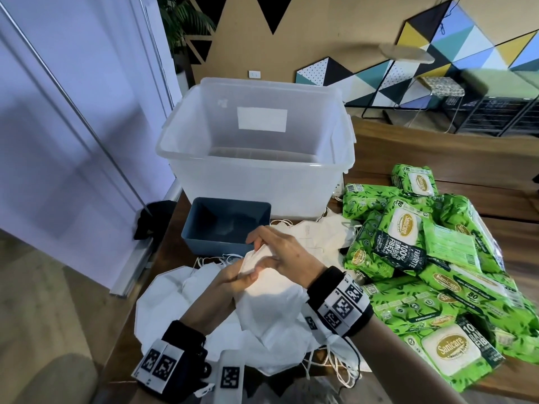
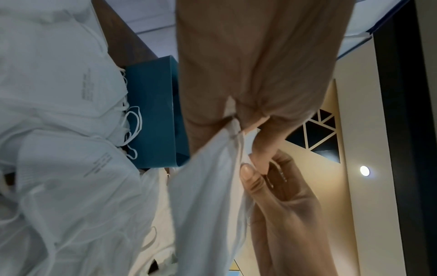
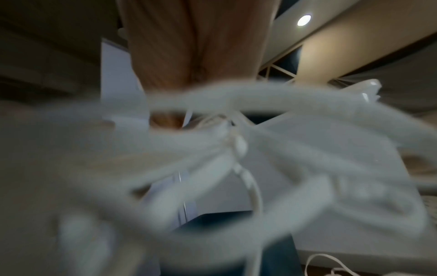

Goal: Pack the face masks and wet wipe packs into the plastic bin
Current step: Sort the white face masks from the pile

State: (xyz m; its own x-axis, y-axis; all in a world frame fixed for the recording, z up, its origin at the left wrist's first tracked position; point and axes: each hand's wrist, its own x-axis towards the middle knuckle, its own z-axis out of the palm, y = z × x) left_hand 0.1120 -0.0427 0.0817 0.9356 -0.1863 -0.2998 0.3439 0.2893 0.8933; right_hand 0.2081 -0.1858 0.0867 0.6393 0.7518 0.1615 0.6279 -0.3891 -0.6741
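Holding one white face mask (image 1: 264,262) between them, the left hand (image 1: 230,282) and right hand (image 1: 284,252) both pinch its upper edge above the heap of masks (image 1: 186,298) at 6 o'clock on the desk (image 1: 437,147). The left wrist view shows what the head view hides: the left hand (image 2: 238,104) and a right thumb and finger (image 2: 264,168) nipping the mask (image 2: 208,196), and small grey print on the heaped masks (image 2: 66,93), too fine to read. The right wrist view is a blur of white ear loops (image 3: 246,149). The blue tray (image 1: 224,225) sits at 12 o'clock from the hands, the clear plastic bin (image 1: 253,147) beyond it. At 3 o'clock lie green wet wipe packs (image 1: 437,258) marked "Sanicare", "80" and "100% bamboo fibers".
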